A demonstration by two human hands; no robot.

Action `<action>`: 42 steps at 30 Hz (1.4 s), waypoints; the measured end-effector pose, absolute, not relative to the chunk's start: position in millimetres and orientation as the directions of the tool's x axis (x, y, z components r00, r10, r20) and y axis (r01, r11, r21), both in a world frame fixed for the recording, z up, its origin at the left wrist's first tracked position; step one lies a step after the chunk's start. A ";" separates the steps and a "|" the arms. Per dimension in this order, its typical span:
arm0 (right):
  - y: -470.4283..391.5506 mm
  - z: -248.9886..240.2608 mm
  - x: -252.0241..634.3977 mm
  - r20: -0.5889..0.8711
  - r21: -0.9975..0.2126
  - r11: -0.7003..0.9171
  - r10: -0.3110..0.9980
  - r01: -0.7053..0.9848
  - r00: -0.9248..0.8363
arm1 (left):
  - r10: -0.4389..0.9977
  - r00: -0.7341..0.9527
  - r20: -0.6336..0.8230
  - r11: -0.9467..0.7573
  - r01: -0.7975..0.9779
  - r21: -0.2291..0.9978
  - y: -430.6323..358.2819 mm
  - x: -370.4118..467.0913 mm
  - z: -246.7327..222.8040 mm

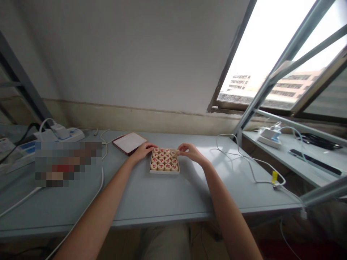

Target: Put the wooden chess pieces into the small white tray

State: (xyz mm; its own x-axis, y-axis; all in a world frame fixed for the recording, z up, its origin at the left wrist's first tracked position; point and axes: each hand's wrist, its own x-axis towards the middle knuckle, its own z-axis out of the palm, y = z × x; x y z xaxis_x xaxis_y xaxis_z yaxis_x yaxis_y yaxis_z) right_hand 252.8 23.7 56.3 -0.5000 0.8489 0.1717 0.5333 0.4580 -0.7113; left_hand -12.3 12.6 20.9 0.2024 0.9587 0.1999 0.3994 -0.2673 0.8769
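Note:
A shallow white box (164, 172) sits on the desk in front of me, packed with rows of round, pale xiangqi pieces (161, 160) that carry red characters. At its far left corner my left hand (142, 151) has its curled fingers against the rim, holding the box. On the opposite side, my right hand (189, 152) pinches with thumb and forefinger at a xiangqi piece (174, 154) near the far right corner. The fingertips partly hide that piece. Behind my left hand lies the box lid (130, 142), pale face up with a dark red edge.
White cables (101, 177) run across the grey desk (162, 202) on the left; another cable (251, 169) with a yellow tag loops on the right. Power strips (73, 135) with plugs stand at the left. A blurred patch (67, 164) covers something there. Metal posts (244, 115) flank the desk.

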 end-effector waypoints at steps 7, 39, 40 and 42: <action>23.5 50.0 265.0 0.228 -0.359 0.311 0.943 0.880 -0.241 | 0.962 0.186 0.198 -0.259 0.409 0.875 12.0 -11.6 20.6; 0.0 71.9 244.0 0.003 -0.604 0.623 0.626 0.497 -0.780 | 0.957 0.197 0.212 -0.279 0.437 0.855 11.4 -11.8 22.5; -0.9 71.6 242.6 -0.010 -0.618 0.626 0.599 0.476 -0.800 | 0.957 0.197 0.212 -0.279 0.433 0.857 11.6 -11.8 22.1; -1.7 70.5 241.3 -0.013 -0.621 0.623 0.599 0.476 -0.801 | 0.956 0.195 0.218 -0.283 0.429 0.858 11.8 -11.6 21.5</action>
